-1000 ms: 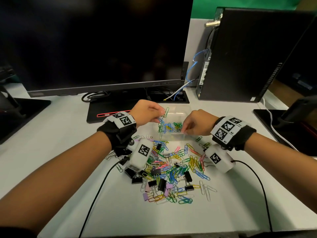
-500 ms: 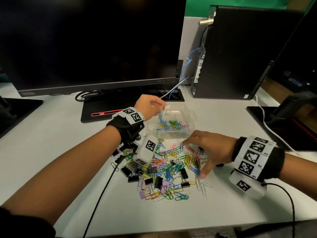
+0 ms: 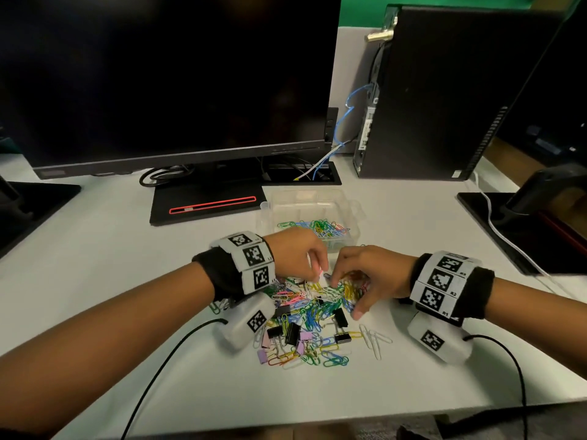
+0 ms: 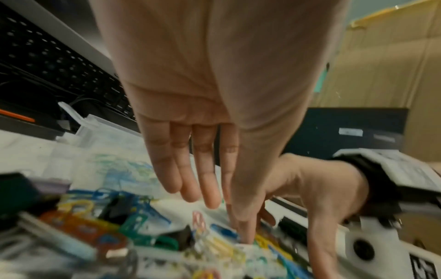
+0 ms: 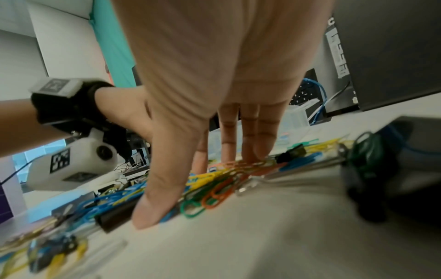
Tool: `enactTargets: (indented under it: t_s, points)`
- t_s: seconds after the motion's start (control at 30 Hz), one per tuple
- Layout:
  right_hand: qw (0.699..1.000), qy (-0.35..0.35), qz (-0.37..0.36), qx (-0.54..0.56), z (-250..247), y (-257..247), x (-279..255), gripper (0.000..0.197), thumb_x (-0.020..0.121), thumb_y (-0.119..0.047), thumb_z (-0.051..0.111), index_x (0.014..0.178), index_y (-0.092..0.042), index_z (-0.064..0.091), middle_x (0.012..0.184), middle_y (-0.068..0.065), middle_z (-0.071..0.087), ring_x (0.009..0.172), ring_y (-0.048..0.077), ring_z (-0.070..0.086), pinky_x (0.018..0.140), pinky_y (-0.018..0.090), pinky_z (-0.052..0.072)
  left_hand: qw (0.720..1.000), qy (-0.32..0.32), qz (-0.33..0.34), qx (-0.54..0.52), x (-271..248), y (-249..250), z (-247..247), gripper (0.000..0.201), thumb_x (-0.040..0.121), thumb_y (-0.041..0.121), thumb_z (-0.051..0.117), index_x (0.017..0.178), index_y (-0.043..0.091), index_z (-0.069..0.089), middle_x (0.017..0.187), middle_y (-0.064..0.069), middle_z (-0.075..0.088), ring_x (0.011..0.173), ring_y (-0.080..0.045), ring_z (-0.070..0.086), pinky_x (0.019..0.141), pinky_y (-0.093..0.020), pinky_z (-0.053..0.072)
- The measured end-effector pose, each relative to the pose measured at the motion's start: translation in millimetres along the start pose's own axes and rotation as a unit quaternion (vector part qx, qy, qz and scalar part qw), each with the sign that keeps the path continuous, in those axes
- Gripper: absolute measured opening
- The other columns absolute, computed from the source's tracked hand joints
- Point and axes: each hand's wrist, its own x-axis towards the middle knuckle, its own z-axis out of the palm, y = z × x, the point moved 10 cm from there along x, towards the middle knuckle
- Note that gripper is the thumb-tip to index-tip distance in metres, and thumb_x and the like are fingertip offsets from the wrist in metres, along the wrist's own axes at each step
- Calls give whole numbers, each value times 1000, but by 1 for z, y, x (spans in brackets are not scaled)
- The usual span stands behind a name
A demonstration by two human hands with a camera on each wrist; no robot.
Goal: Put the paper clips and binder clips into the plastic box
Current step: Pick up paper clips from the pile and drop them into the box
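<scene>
A heap of coloured paper clips point(image 3: 313, 308) mixed with black binder clips point(image 3: 341, 317) and purple binder clips point(image 3: 262, 356) lies on the white table point(image 3: 95, 255). Behind it stands the clear plastic box point(image 3: 317, 198), lid open, with several paper clips point(image 3: 320, 228) inside. My left hand point(image 3: 316, 266) reaches down onto the heap's far edge, its fingers point(image 4: 190, 185) straight. My right hand point(image 3: 349, 289) lies spread on the heap's right side, its thumb point(image 5: 152, 211) and fingertips point(image 5: 259, 152) pressing on clips. In the wrist views neither hand encloses a clip.
A dark monitor point(image 3: 158, 74) with its base point(image 3: 206, 201) stands behind the box, and a black computer tower point(image 3: 444, 90) stands back right. Other monitor bases point(image 3: 521, 223) flank the table. Black cables point(image 3: 165, 360) trail from both wrists to the front edge.
My left hand left the box, where it held clips, and came down onto the heap. My right hand moved from the box to the heap's right side and stays spread there.
</scene>
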Motion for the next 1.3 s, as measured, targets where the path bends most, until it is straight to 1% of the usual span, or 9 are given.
enactTargets:
  t_s: [0.17,0.33,0.47,0.67,0.83,0.93,1.03,1.1,1.3]
  points:
    - [999,19,-8,31,1,1,-4,42,61,-29,84,99,-18,70,99,3,58,89,16,55,71,4,33,998,-56,4,35,3,4,29,53,72,39,77,116,17,60,110,2,64,84,-10,54,65,-12,38]
    - [997,11,11,74,3,4,-7,28,67,-22,82,92,-16,72,85,-6,59,70,0,52,65,3,36,996,-51,21,67,6,17,36,53,67,42,79,109,14,63,97,0,59,88,-17,56,70,-25,43]
    - [997,13,34,72,2,9,-8,16,70,-19,78,85,-17,72,75,-11,63,67,3,56,68,13,44,997,-42,29,56,10,23,39,48,67,38,80,105,13,64,91,1,58,82,-13,54,66,-22,42]
    - [995,17,69,65,-9,22,-10,14,69,-13,74,72,-25,68,61,-11,62,54,1,56,61,15,48,997,-56,34,49,13,21,43,40,72,26,78,106,10,66,103,-8,69,79,-11,54,59,-9,35]
    - [993,48,79,72,-34,30,-5,17,69,-11,75,68,-26,68,74,5,72,67,12,63,70,24,52,998,-26,36,50,15,18,34,27,81,21,70,106,9,69,101,-10,69,78,-8,50,56,-8,31]
    - [988,95,82,95,-58,37,2,21,69,-10,77,66,-28,66,79,8,74,71,20,67,68,22,52,999,-17,21,37,15,13,30,25,83,20,68,106,9,70,102,-10,69,78,-14,57,60,-18,37]
    - [973,163,88,137,-85,45,9,22,68,-8,80,66,-26,68,66,-8,71,60,11,64,63,17,48,998,-14,-12,-68,18,-2,24,21,84,14,68,102,6,68,99,-14,71,55,-4,64,56,-17,47]
    - [966,186,89,154,-97,49,14,22,67,-9,80,67,-27,68,55,-17,66,53,4,62,65,24,53,988,-2,-34,-149,18,-13,15,19,84,11,67,102,3,67,90,-14,69,43,2,59,51,-12,51]
    - [946,224,102,210,-100,61,31,19,69,-8,79,74,-24,70,72,3,67,71,26,69,81,43,57,935,73,-69,-340,11,-34,-19,24,84,2,64,106,-6,63,74,-4,62,50,-3,63,56,-14,57]
